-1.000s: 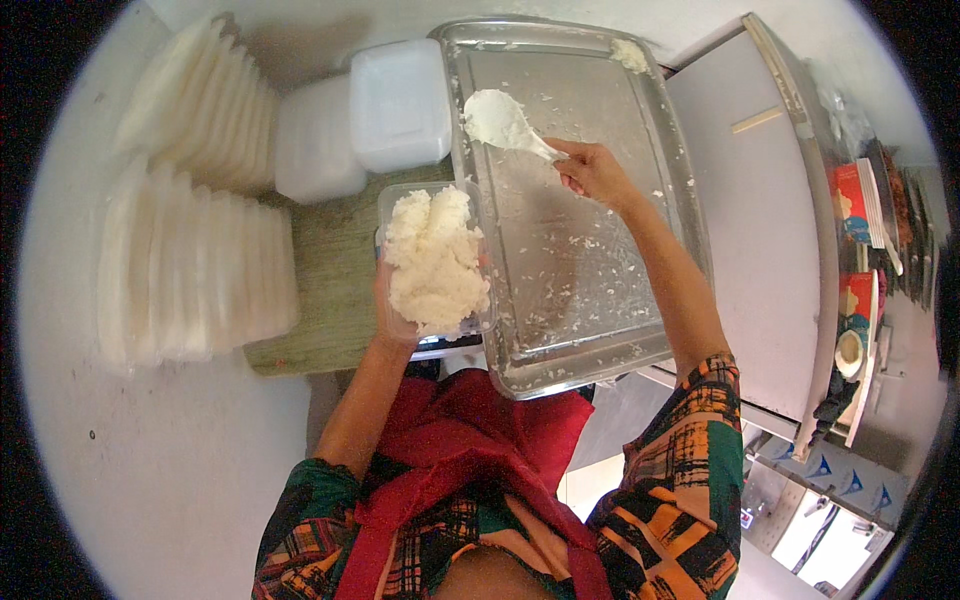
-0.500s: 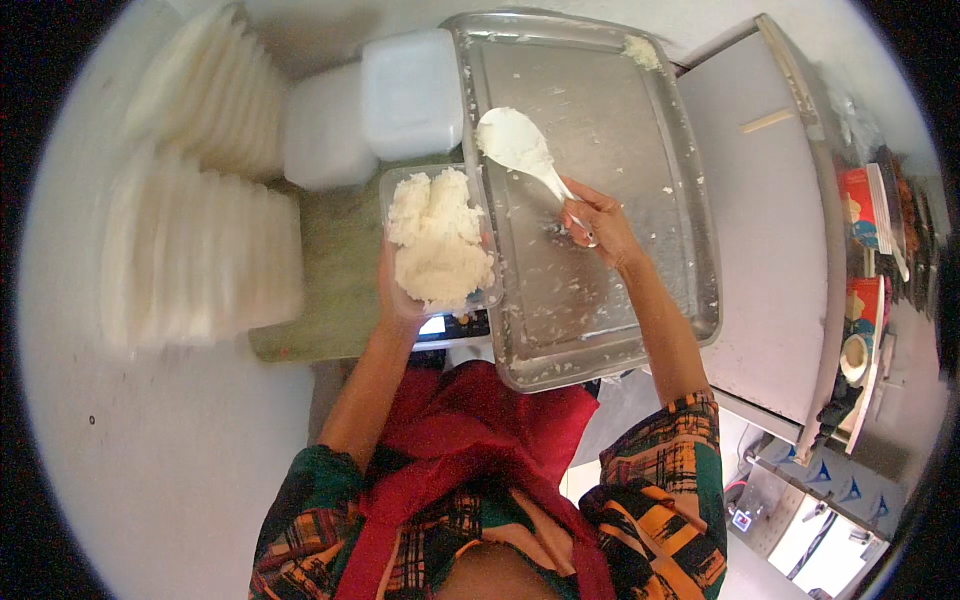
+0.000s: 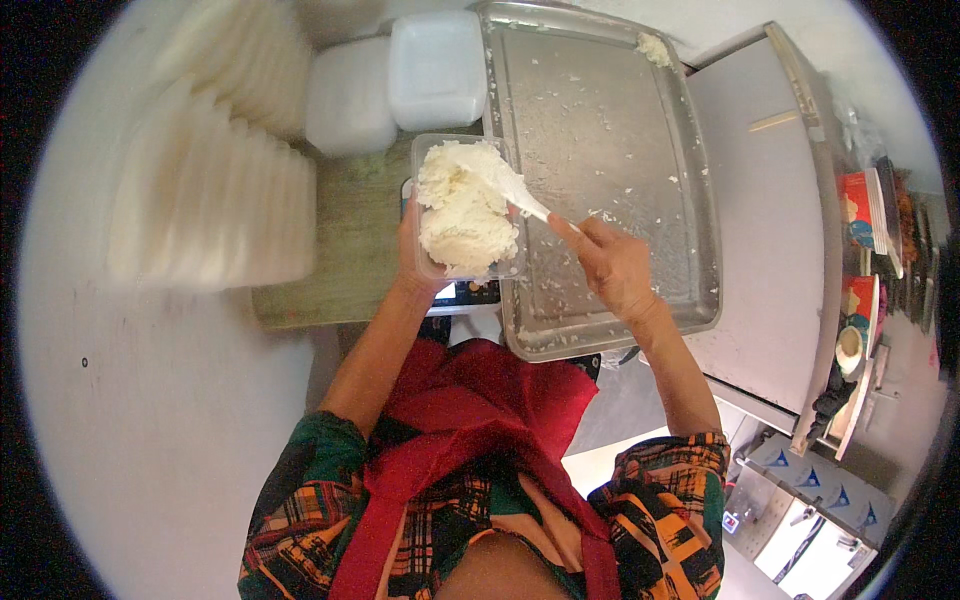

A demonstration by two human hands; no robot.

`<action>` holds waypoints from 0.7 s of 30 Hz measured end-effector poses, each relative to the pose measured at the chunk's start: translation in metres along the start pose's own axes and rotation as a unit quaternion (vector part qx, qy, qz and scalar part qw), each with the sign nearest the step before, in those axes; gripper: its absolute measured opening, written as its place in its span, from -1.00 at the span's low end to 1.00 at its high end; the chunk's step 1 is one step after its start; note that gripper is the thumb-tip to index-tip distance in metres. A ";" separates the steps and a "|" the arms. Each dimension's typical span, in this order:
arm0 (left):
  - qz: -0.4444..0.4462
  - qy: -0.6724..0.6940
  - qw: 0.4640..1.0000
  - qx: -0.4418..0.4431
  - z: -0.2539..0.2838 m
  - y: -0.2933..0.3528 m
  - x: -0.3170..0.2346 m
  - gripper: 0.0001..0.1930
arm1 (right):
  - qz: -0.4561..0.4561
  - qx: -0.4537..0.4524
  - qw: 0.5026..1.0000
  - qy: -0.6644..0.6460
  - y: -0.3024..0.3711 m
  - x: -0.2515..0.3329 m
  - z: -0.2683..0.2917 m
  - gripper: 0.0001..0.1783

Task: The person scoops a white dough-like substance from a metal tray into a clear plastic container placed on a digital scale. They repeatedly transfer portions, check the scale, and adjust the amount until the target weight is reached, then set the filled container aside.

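My left hand point(image 3: 417, 262) is wrapped round the near left side of a clear plastic container point(image 3: 507, 267). Inside it, white cooked rice point(image 3: 466, 238) is heaped up to about the rim. My right hand point(image 3: 612, 262) grips the handle of a white rice paddle point(image 3: 522, 194), its blade resting on the rice in the far half of the container. Below the container a digital scale point(image 3: 472, 297) shows in part; whether the two touch I cannot tell. On the right lies a large metal tray point(image 3: 590, 100) with scattered grains stuck to its bottom.
Stacked clear containers point(image 3: 438, 70) stand behind, at the far edge of a greenish board point(image 3: 345, 250). Rows of nested white containers or lids point(image 3: 210, 190), blurred, sit at the left. Beyond the tray on the right is a pale cabinet-like surface point(image 3: 755, 200). A rice clump point(image 3: 654, 50) sticks in the tray's far corner.
The paddle has moved left from over the tray onto the rice in the container, my right hand with it. My left hand still holds the container. The whole view has shifted slightly.
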State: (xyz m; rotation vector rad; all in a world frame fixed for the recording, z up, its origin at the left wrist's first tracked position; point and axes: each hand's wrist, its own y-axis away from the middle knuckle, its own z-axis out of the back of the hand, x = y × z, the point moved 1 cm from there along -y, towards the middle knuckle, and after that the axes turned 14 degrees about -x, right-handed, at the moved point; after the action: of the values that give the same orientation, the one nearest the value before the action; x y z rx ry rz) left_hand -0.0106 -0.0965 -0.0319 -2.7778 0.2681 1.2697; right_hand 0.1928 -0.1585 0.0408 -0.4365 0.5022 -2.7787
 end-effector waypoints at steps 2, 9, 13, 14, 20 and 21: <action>0.022 -0.013 0.999 -0.021 0.001 0.000 0.000 -0.43 | -0.036 0.001 0.999 -0.039 0.003 0.004 0.004 -0.48; 0.009 0.050 0.999 -0.013 0.000 0.002 0.002 -0.40 | -0.080 0.008 0.995 -0.067 0.006 0.020 0.022 -0.47; 0.085 0.132 0.988 0.012 -0.005 0.004 -0.008 -0.39 | -0.087 -0.014 0.993 -0.073 0.006 0.030 0.035 -0.47; 0.143 0.194 0.971 0.011 -0.005 0.003 -0.009 -0.39 | -0.113 -0.041 0.986 -0.112 0.009 0.030 0.034 -0.47; 0.267 0.367 0.891 0.017 0.004 -0.002 -0.001 -0.41 | -0.063 -0.093 0.993 -0.039 0.004 0.038 0.042 -0.50; 0.269 0.405 0.872 0.048 0.002 0.001 -0.005 -0.41 | -0.024 -0.074 0.997 0.008 0.001 0.041 0.043 -0.51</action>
State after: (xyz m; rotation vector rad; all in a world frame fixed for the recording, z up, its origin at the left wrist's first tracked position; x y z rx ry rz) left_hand -0.0158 -0.0961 -0.0294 -3.0663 1.1684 -0.0001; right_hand 0.1700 -0.1857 0.0890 -0.4660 0.7133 -2.8041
